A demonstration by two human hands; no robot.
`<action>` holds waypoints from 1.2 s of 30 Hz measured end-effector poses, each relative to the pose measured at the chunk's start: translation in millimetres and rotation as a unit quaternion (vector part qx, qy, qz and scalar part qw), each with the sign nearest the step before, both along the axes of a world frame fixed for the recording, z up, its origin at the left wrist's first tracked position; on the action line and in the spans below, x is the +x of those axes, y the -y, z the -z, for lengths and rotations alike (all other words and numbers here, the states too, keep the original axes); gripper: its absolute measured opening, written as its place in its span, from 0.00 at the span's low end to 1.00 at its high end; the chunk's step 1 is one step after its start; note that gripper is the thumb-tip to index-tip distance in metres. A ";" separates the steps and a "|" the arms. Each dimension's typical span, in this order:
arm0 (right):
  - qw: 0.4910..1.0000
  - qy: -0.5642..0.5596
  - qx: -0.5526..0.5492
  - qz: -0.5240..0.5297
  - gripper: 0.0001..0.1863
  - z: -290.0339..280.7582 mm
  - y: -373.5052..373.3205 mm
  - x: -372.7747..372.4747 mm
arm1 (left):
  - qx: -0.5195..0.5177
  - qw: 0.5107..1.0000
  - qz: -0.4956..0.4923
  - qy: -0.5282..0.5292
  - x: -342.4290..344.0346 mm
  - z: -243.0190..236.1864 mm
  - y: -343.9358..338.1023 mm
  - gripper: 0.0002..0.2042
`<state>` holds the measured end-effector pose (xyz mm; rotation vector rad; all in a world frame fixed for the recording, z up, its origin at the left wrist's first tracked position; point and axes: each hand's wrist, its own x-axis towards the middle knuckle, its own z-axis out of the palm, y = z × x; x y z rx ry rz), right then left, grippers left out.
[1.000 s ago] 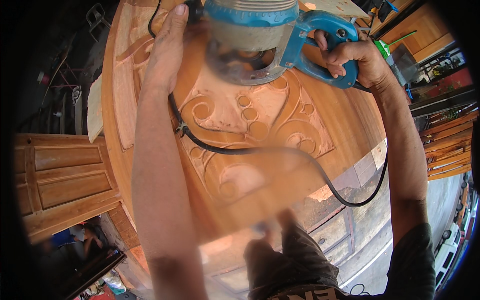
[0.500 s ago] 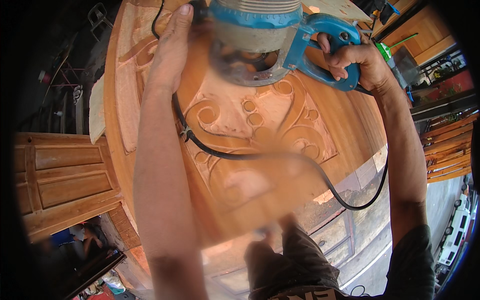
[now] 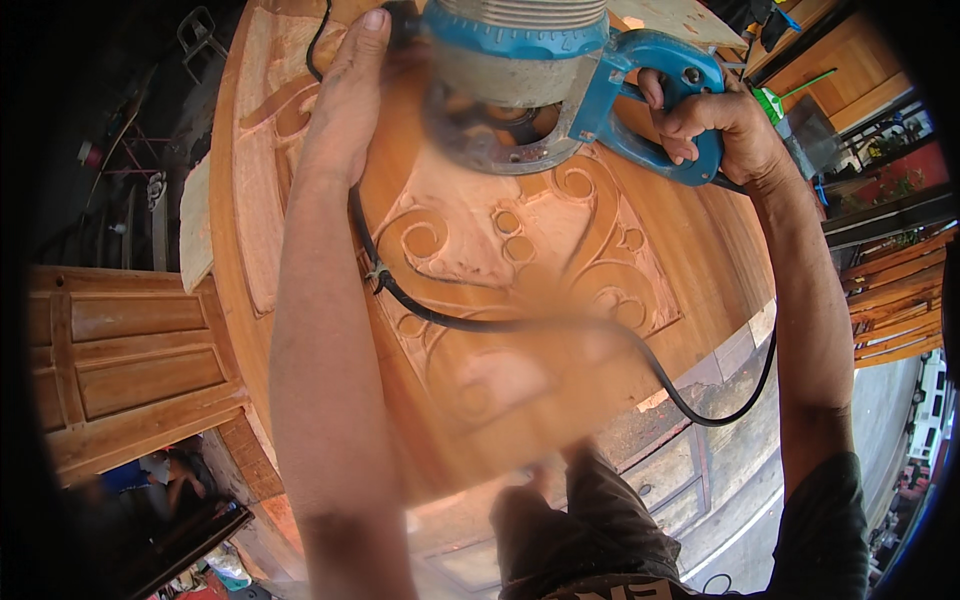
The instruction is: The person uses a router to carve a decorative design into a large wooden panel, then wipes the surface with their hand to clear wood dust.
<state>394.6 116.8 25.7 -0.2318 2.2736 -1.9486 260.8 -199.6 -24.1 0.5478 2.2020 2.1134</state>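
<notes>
A wood router (image 3: 510, 60) with a teal body, a grey metal base and a teal loop handle stands over the carved wooden panel (image 3: 720, 250) at the top of the view. My right hand (image 3: 725, 125) is closed round the loop handle, fingers curled through its opening. On the router's other side, my left hand (image 3: 348, 90) lies at the dark side knob (image 3: 402, 25), thumb along it; its other fingers are hidden. Scrolls and small circles in relief show below the base. A black power cord (image 3: 450, 318) loops across the panel between my forearms.
At left lies a panelled wooden door (image 3: 140, 330). A grey chair (image 3: 200, 30) stands in the dark far left corner. Wooden slats (image 3: 900, 290) and a vehicle (image 3: 930, 405) are at right. A blurred smear covers the panel's near part, close to my legs (image 3: 590, 520).
The carved panel appears slightly lower and further right in view. Both hands keep their places on the router, which has barely shifted.
</notes>
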 end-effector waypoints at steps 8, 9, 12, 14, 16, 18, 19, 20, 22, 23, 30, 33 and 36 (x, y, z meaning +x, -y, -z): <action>1.000 0.008 0.000 0.011 0.11 0.7 1.0 -5.7 | -0.004 1.000 0.009 0.008 -10.4 0.6 -0.5 0.44; 1.000 0.007 -0.001 0.012 0.11 0.1 0.8 -6.4 | -0.006 1.000 0.009 0.007 -11.9 -0.4 -1.3 0.44; 1.000 -0.004 0.006 0.014 0.11 -6.3 4.1 -10.8 | 0.001 1.000 0.008 0.005 -16.1 -5.3 1.0 0.44; 1.000 0.018 -0.013 0.001 0.12 -6.9 2.1 -13.0 | 0.008 1.000 0.009 0.005 -19.4 -4.1 -0.5 0.44; 0.999 0.029 -0.011 0.009 0.11 -8.3 5.2 -12.5 | 0.009 0.999 -0.023 0.027 -20.2 -4.0 -2.7 0.37; 0.999 0.039 -0.009 0.016 0.11 -8.0 8.0 -12.4 | 0.010 0.999 -0.018 0.027 -17.0 -4.4 -3.6 0.40; 0.999 0.040 -0.004 0.018 0.11 -7.9 9.2 -11.8 | 0.012 0.999 -0.014 0.026 -15.3 -5.5 -3.9 0.44; 0.999 0.041 0.001 0.020 0.11 -7.4 10.4 -11.3 | 0.012 1.000 -0.013 0.024 -17.2 -2.6 -1.7 0.44; 0.999 0.034 -0.002 0.022 0.11 -4.0 13.8 -11.1 | -0.014 0.999 -0.023 0.027 -18.8 2.5 4.0 0.36; 0.999 0.029 -0.005 0.022 0.11 -1.2 15.4 -11.2 | -0.015 0.999 -0.022 0.026 -17.0 3.5 5.3 0.36; 1.000 0.015 0.002 -0.006 0.11 19.1 15.3 -13.7 | 0.010 1.000 0.010 -0.021 -20.2 17.1 17.8 0.37; 1.000 0.012 -0.001 -0.002 0.11 29.5 21.0 -9.8 | 0.019 0.999 0.032 -0.022 -20.1 28.6 21.7 0.41; 1.000 0.005 -0.023 -0.007 0.11 36.4 27.8 -10.5 | 0.061 0.995 0.071 -0.029 -23.4 31.7 26.3 0.32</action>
